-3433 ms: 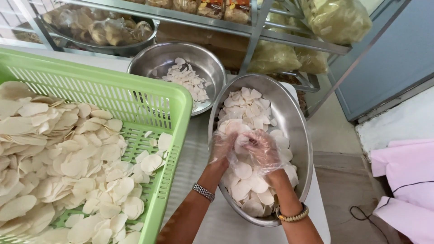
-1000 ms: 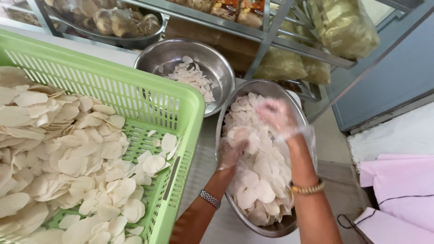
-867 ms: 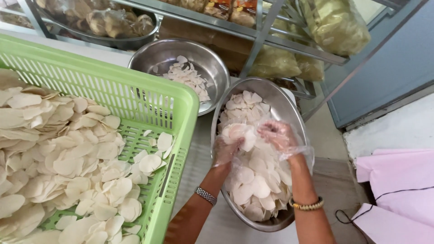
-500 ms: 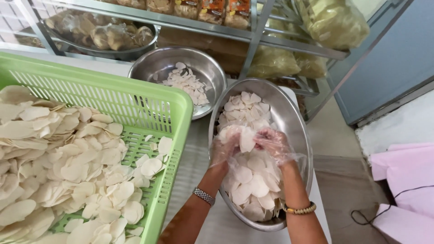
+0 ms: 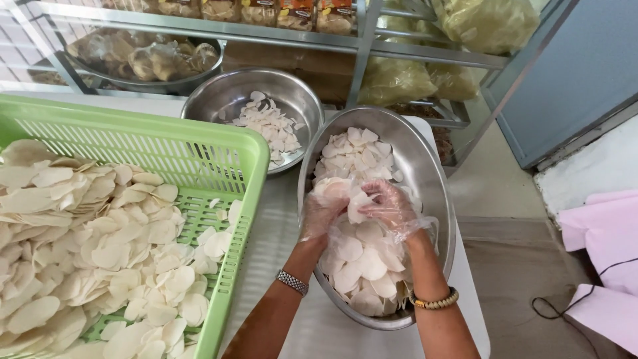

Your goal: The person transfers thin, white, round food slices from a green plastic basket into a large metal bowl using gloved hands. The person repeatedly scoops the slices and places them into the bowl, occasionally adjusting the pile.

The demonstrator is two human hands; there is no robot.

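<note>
While both gloved hands, left hand point(image 5: 323, 211) and right hand point(image 5: 389, 207), clutch chips point(image 5: 345, 193) (flat, tilted), bowl point(image 5: 430, 176) lies lengthwise away

Bright, even daylight, strongest from upper left of frame. Soft shadows only. Mild glare on steel bowl point(image 5: 425, 166) rims. Focus sharp at centre; slight wide-angle bending toward edges, shelf rails point(image 5: 372, 46) slanting.

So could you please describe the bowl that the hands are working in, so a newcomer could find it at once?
Start at the green plastic crate on the left. Right of it stand two steel bowls; it is the nearer, larger steel bowl, heaped with pale chips, unlike the smaller bowl behind.
</note>
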